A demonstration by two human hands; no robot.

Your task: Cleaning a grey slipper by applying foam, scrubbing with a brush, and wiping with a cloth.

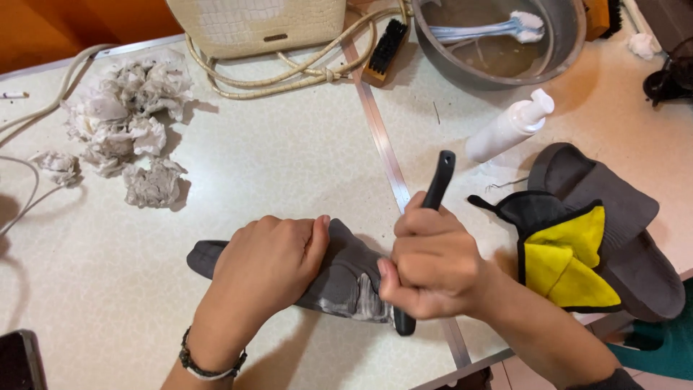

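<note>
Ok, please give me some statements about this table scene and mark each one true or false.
1. The left hand presses on a grey slipper. True.
2. The right hand holds a white bottle. False: it grips a black brush handle; the white pump bottle lies on the table.
3. White foam shows on the grey slipper. True.
4. The metal basin is empty. False: a white brush lies in it.
5. Crumpled tissues lie left of the cream handbag. True.
</note>
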